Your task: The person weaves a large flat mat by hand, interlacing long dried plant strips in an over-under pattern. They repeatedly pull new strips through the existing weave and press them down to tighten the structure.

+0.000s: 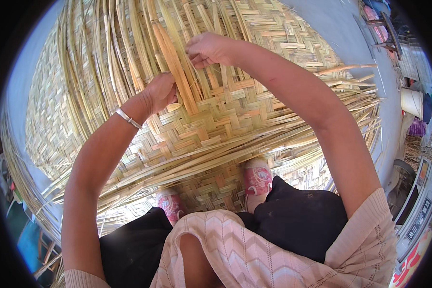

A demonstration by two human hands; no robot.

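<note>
A large mat of split reed (216,120) lies under me, woven in a slanting pattern. A wide, orange-tan reed strip (176,67) runs from the far edge down between my hands. Beside its left edge my left hand (162,92), with a silver bangle on the wrist, is closed on a reed strip whose bent end shows under the fingers. My right hand (207,49) is farther off, on the other side of the wide strip. Its thumb and fingers pinch a thin pale strip; the fingertips are partly hidden.
Long loose reeds (115,53) lie lengthwise over the mat's far left part. A bundle of unwoven ends (254,137) crosses in front of my feet in pink shoes (258,177). A white bucket (412,102) and a box (417,206) stand at the right; a wooden chair (389,36) is farther back.
</note>
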